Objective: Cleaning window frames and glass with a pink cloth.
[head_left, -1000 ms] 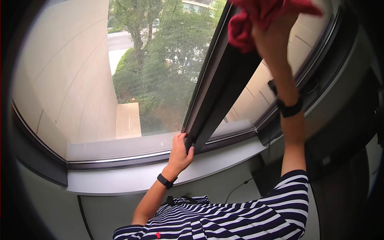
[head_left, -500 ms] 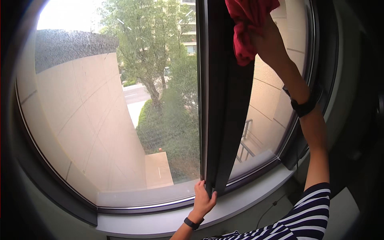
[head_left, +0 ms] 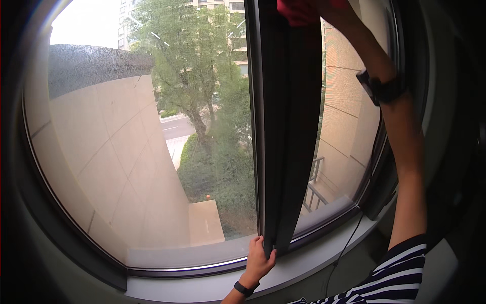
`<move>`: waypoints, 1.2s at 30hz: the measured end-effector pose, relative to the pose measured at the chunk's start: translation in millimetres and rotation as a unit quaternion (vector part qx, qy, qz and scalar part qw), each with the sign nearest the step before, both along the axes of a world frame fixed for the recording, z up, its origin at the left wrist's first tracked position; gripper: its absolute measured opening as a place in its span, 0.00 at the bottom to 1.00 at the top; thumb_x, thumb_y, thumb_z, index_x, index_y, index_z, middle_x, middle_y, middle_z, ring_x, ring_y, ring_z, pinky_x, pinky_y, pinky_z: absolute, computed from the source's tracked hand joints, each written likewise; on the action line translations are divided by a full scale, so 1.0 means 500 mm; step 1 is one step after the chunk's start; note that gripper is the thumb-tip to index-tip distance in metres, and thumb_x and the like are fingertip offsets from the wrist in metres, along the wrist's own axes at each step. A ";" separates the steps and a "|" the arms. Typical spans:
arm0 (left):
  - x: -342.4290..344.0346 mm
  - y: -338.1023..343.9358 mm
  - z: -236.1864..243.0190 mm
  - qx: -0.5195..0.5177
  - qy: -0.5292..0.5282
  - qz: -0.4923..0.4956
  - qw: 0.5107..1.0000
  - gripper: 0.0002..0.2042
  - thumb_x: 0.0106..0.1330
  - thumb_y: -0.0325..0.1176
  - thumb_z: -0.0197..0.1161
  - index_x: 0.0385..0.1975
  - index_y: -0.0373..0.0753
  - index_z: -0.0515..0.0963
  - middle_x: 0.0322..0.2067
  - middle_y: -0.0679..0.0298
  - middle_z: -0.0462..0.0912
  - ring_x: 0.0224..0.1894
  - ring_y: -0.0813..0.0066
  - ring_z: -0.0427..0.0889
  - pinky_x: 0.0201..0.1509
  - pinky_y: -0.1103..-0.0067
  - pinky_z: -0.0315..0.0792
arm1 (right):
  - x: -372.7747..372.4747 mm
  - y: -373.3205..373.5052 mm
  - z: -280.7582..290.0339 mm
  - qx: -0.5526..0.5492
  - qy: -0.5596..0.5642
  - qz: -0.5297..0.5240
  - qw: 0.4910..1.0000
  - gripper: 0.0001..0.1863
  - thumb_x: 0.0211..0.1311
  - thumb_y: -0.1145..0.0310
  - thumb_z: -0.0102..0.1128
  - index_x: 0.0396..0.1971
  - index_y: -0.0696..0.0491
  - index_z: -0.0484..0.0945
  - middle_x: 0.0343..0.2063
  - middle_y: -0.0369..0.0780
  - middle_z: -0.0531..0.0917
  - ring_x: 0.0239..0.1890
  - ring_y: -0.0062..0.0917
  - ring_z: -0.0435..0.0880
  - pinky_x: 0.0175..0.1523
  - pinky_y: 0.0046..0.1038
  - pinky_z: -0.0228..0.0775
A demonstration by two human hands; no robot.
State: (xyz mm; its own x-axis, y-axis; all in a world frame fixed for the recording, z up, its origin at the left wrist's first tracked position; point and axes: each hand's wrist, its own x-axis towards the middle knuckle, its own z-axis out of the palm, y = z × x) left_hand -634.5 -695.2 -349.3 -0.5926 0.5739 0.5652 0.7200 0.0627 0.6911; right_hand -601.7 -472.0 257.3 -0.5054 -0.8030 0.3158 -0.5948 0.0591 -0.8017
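A dark upright window post point(head_left: 286, 126) divides the glass. High on it, my right hand point(head_left: 331, 9) presses a red cloth point(head_left: 297, 13) against the post; the upper part of hand and cloth is cut off by the picture's top edge. At the bottom of the same post, my left hand point(head_left: 259, 262) grips the frame, its fingertips on the left edge and its thumb on the right side. Beside the post lies a large dusty pane point(head_left: 131, 152) on the left and a narrower pane point(head_left: 344, 116) on the right.
A pale window sill point(head_left: 192, 290) curves below the frame. A thin black cable point(head_left: 341, 253) hangs over it at the right. Through the glass are a beige wall point(head_left: 116, 147), a tree point(head_left: 195, 81) and a metal railing point(head_left: 316, 195).
My right hand and the red cloth have moved upward along the post, partly out of the picture. My left hand keeps its grip at the bottom. The view has shifted slightly.
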 end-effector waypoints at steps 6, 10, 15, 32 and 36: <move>0.011 -0.038 -0.005 -0.017 -0.005 0.024 1.000 0.36 0.56 0.32 0.69 0.61 0.21 0.59 0.54 0.38 0.66 0.56 0.40 0.70 0.62 0.63 0.67 | -0.078 -0.044 -0.119 0.083 0.705 -0.528 0.466 0.21 0.66 0.53 0.57 0.49 0.53 0.77 0.44 0.50 0.83 0.46 0.41 0.83 0.55 0.37 0.74; 0.011 -0.045 0.008 -0.031 0.005 -0.017 0.999 0.38 0.57 0.34 0.69 0.63 0.20 0.57 0.54 0.38 0.66 0.57 0.40 0.69 0.62 0.63 0.67 | -0.042 -0.094 -0.395 0.378 0.733 -0.443 0.351 0.37 0.53 0.60 0.63 0.68 0.42 0.67 0.67 0.43 0.66 0.68 0.46 0.65 0.72 0.40 0.57; -0.003 -0.054 -0.010 -0.027 0.016 -0.029 0.999 0.38 0.58 0.34 0.68 0.64 0.21 0.56 0.55 0.37 0.66 0.58 0.40 0.69 0.63 0.64 0.67 | -0.028 -0.096 -0.223 0.273 0.751 -0.476 0.367 0.32 0.55 0.63 0.60 0.63 0.45 0.71 0.58 0.47 0.74 0.60 0.43 0.73 0.65 0.41 0.68; -0.090 -0.396 -0.156 -0.241 0.084 0.107 0.961 0.27 0.57 0.32 0.64 0.59 0.36 0.70 0.60 0.55 0.69 0.64 0.61 0.66 0.66 0.58 0.54 | 0.008 -0.193 -0.620 0.289 0.653 -0.482 0.508 0.30 0.46 0.76 0.66 0.56 0.48 0.79 0.53 0.42 0.79 0.54 0.46 0.76 0.62 0.42 0.68; -0.094 -0.497 -0.201 -0.317 0.052 0.202 0.925 0.29 0.59 0.32 0.64 0.62 0.37 0.68 0.61 0.55 0.69 0.65 0.60 0.65 0.66 0.61 0.53 | -0.015 -0.200 -0.766 0.242 0.587 -0.520 0.571 0.32 0.42 0.76 0.67 0.55 0.48 0.79 0.51 0.41 0.79 0.54 0.46 0.74 0.63 0.40 0.67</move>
